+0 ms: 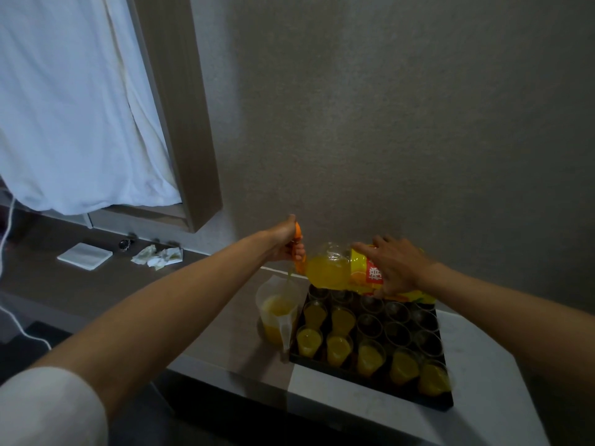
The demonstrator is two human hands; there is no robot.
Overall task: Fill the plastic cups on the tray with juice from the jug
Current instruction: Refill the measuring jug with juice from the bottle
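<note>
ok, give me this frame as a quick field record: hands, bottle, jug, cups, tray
left hand: grips the orange handle at the bottle's neck
right hand: holds the bottle's body
bottle: tipped sideways, juice streaming into the jug
jug: left of the tray, partly full
cups: near row plus several on the left filled, rest empty
tray: dark, on a pale table

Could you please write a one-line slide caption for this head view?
Both hands tip a large orange-juice bottle, refilling the translucent plastic jug beside a black tray of partly filled cups.
</note>
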